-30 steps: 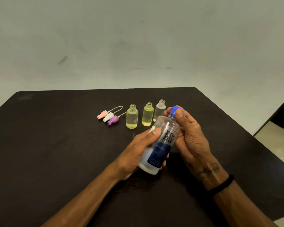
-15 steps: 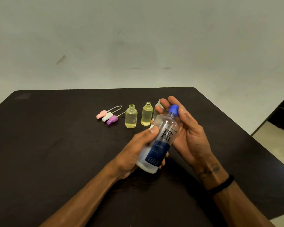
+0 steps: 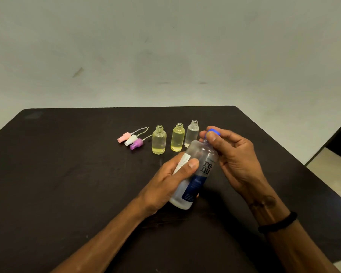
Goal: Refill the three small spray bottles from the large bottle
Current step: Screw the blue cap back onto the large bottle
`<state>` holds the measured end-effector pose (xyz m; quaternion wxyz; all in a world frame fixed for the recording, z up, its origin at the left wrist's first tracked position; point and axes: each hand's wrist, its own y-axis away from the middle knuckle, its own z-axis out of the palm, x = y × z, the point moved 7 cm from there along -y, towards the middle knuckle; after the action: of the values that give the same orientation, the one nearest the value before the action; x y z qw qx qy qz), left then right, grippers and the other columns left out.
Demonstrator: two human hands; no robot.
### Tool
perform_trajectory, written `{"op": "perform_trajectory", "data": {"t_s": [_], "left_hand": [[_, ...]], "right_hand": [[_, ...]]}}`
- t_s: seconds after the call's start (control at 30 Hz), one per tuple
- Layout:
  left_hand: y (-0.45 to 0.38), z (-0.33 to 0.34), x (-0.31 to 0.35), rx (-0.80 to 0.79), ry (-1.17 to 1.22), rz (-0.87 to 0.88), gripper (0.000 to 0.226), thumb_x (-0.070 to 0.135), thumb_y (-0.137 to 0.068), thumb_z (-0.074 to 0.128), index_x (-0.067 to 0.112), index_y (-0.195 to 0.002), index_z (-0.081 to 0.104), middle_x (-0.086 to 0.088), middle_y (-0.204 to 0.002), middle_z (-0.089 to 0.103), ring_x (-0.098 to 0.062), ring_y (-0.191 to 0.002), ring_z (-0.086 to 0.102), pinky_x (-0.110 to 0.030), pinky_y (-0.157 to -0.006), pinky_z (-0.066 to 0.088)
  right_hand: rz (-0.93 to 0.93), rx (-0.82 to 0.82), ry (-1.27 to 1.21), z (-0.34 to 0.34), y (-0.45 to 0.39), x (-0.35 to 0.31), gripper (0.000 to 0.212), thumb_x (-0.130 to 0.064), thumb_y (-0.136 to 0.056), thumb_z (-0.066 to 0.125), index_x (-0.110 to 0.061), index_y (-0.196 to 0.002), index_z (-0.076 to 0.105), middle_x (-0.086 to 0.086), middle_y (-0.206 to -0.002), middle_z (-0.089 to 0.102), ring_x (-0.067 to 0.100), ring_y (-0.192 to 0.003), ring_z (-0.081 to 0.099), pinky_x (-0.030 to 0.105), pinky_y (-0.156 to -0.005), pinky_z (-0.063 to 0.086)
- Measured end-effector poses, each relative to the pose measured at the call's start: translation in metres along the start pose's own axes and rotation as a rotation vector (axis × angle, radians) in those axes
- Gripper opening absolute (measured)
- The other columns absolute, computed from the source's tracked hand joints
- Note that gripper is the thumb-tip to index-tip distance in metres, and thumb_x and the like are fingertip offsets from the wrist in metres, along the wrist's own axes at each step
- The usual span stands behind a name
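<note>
Left hand (image 3: 165, 180): grips the large bottle (image 3: 193, 174) round its middle, thumb across the label, holding it tilted above the table (image 3: 67, 184) close to the person.
Right hand (image 3: 230, 154): its fingers (image 3: 212, 137) now pinch the blue cap (image 3: 213, 132); 0.5 s ago they were spread open beside it.
Meaning: likely a fresh grasp in unscrewing; the cap is on, so no pouring can start yet.
3 small spray bottles (image 3: 178, 137): stand open-necked in a row just beyond the hands, 2 holding yellowish liquid, the rightmost clear and partly hidden by the large bottle.
3 spray tops (image 3: 131, 139): lie together left of that row, pink, white and purple.
Progress: early, none visibly topped up.
</note>
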<state>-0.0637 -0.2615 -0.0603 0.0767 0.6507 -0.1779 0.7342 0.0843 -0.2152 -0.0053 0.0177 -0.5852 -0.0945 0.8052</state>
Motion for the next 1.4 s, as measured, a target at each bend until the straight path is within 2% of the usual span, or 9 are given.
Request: {"op": "perform_trajectory", "data": {"t_s": [0.1,0.23,0.4,0.6,0.87,1.07,1.2,1.27,1.4], "left_hand": [[-0.002,0.005,0.002,-0.009,-0.141,0.046,0.042,0.042,-0.104,0.054,0.024,-0.142,0.057,-0.006,-0.132,0.068,-0.019,-0.127,0.065,-0.042,-0.109,0.052],[-0.009,0.02,0.01,-0.025,-0.152,0.077,0.046,0.035,-0.101,0.058,0.037,-0.145,0.048,0.015,-0.141,0.065,-0.002,-0.134,0.058,-0.022,-0.105,0.051],[-0.036,0.043,0.014,0.069,-0.076,0.155,0.054,0.024,-0.1,0.067,0.026,-0.149,0.045,0.001,-0.142,0.065,-0.013,-0.135,0.06,-0.036,-0.112,0.051],[-0.088,0.066,0.003,0.16,-0.099,0.169,0.064,0.029,-0.095,0.076,0.026,-0.152,0.046,0.005,-0.144,0.064,-0.013,-0.137,0.059,-0.047,-0.117,0.047],[-0.125,0.073,-0.007,0.199,-0.225,0.169,0.069,0.027,-0.093,0.079,0.029,-0.155,0.047,0.005,-0.141,0.066,-0.01,-0.13,0.063,-0.031,-0.107,0.055],[-0.131,0.076,-0.01,0.172,-0.282,0.133,0.071,0.031,-0.096,0.076,0.03,-0.158,0.042,0.003,-0.149,0.06,-0.015,-0.138,0.057,-0.044,-0.114,0.051],[-0.125,0.075,-0.01,0.183,-0.341,0.086,0.082,0.03,-0.092,0.08,0.028,-0.162,0.035,0.0,-0.158,0.052,-0.016,-0.145,0.05,-0.043,-0.118,0.046],[-0.114,0.071,-0.008,0.203,-0.38,0.072,0.089,0.031,-0.089,0.083,0.028,-0.163,0.033,-0.002,-0.158,0.05,-0.017,-0.145,0.049,-0.042,-0.117,0.047],[-0.081,0.058,0.008,0.299,-0.38,0.108,0.076,0.025,-0.092,0.081,0.023,-0.158,0.043,-0.001,-0.144,0.06,-0.012,-0.13,0.06,-0.026,-0.105,0.053]], "right_hand": [[-0.038,0.041,0.101,-0.011,0.002,-0.01,0.05,-0.026,-0.056,0.092,-0.008,-0.101,0.08,0.017,-0.098,0.081,0.026,-0.089,0.08,0.038,-0.086,0.061],[-0.137,0.091,0.229,-0.02,0.009,-0.029,0.058,-0.034,-0.056,0.093,-0.013,-0.107,0.078,0.009,-0.103,0.082,0.027,-0.099,0.079,0.042,-0.093,0.061],[-0.14,0.049,0.24,-0.038,0.014,-0.04,0.076,-0.029,-0.064,0.09,-0.017,-0.136,0.066,0.002,-0.121,0.078,0.018,-0.114,0.075,0.033,-0.098,0.059],[-0.174,0.114,0.408,-0.079,0.009,-0.048,0.067,-0.019,-0.067,0.093,-0.02,-0.13,0.07,-0.009,-0.118,0.079,0.007,-0.111,0.074,0.023,-0.093,0.06],[-0.218,0.248,0.494,-0.114,-0.013,-0.035,0.074,-0.025,-0.067,0.096,-0.02,-0.134,0.067,-0.007,-0.123,0.076,0.008,-0.113,0.073,0.041,-0.103,0.059],[-0.254,0.294,0.511,-0.117,-0.011,-0.033,0.079,-0.034,-0.065,0.094,-0.026,-0.138,0.062,-0.015,-0.123,0.073,0.002,-0.113,0.072,0.036,-0.103,0.058],[-0.342,0.354,0.693,-0.113,0.0,-0.04,0.098,-0.042,-0.07,0.094,-0.032,-0.154,0.045,-0.008,-0.147,0.059,0.008,-0.131,0.06,0.037,-0.109,0.052],[-0.467,0.446,0.74,-0.105,0.016,-0.05,0.086,-0.043,-0.075,0.092,-0.029,-0.149,0.05,-0.008,-0.144,0.058,0.008,-0.128,0.059,0.033,-0.103,0.054],[-0.698,0.566,0.749,-0.077,0.054,-0.059,0.054,-0.04,-0.08,0.089,-0.025,-0.124,0.062,-0.001,-0.112,0.063,0.009,-0.093,0.06,0.023,-0.076,0.052]]}}
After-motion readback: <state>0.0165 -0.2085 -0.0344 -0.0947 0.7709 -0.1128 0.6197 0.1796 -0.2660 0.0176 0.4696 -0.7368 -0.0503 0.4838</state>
